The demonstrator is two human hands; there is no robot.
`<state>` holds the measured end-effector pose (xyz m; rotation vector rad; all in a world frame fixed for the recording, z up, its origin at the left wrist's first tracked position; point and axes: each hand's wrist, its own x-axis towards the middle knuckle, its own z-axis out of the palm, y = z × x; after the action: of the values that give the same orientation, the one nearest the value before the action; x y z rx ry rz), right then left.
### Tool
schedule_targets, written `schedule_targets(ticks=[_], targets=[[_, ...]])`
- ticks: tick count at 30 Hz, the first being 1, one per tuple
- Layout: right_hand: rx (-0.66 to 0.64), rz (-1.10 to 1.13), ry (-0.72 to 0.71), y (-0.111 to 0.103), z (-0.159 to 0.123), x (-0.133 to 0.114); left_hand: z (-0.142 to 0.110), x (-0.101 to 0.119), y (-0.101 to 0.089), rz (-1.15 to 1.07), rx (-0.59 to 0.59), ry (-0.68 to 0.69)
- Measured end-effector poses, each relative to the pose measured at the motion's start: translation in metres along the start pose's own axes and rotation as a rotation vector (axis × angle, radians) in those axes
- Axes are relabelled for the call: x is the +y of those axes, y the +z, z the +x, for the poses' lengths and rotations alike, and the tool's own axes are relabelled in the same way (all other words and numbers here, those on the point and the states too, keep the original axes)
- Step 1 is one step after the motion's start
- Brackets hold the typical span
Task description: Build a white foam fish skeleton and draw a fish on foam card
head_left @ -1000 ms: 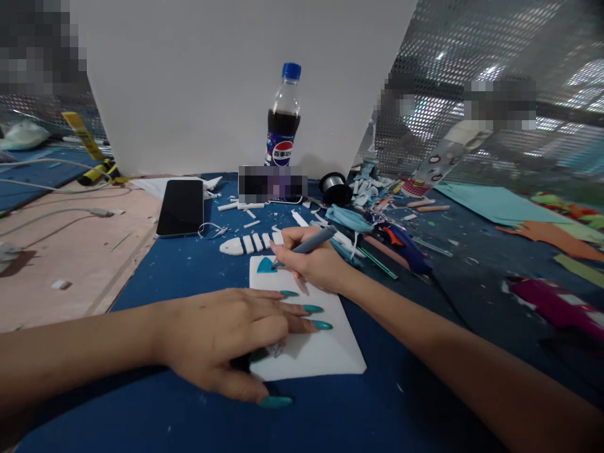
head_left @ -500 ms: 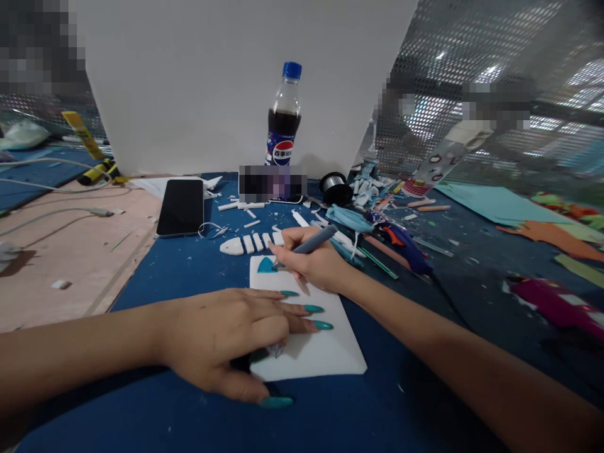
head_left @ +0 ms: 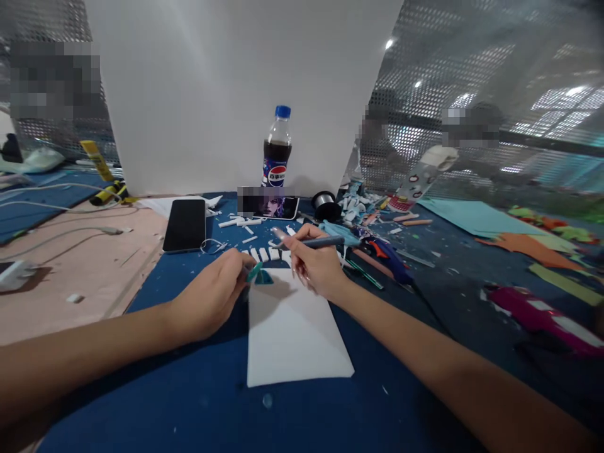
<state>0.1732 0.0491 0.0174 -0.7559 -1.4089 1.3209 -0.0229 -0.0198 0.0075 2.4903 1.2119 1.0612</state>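
A white rectangular sheet [head_left: 295,340] lies on the blue mat, with a small teal triangular patch [head_left: 264,277] near its far left corner. My left hand [head_left: 207,299] is closed beside that corner, its teal thumbnail next to the patch; whatever its fingertips hold is hidden. In my right hand [head_left: 318,267] is a slim grey pen [head_left: 325,241], held off the sheet and lying nearly level above its far right side. Just beyond the sheet sits a row of white cut pieces [head_left: 264,254], partly covered by both hands.
Behind the hands stand a cola bottle [head_left: 277,154] and a propped phone [head_left: 278,207]. A dark phone [head_left: 185,225] lies left. To the right are a wire spool [head_left: 325,206], white scraps, a blue glue gun [head_left: 396,264], a magenta tool [head_left: 542,314] and coloured sheets [head_left: 462,220].
My left hand has lifted off the sheet, drawn back to its left edge and closed near the teal patch. My right hand has raised the pen away from the patch.
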Motion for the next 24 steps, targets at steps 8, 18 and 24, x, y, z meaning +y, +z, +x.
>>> schedule_targets(ticks=[8,18,24], targets=[[0.058,0.242,0.015,0.009,-0.005,-0.010,0.011,0.006,-0.003,0.099,-0.056,-0.174],[-0.033,0.144,0.046,0.014,-0.016,-0.018,0.010,0.005,-0.003,0.111,-0.058,-0.169],[-0.080,0.005,0.126,0.019,-0.019,-0.022,0.009,0.005,-0.002,0.096,-0.072,-0.127]])
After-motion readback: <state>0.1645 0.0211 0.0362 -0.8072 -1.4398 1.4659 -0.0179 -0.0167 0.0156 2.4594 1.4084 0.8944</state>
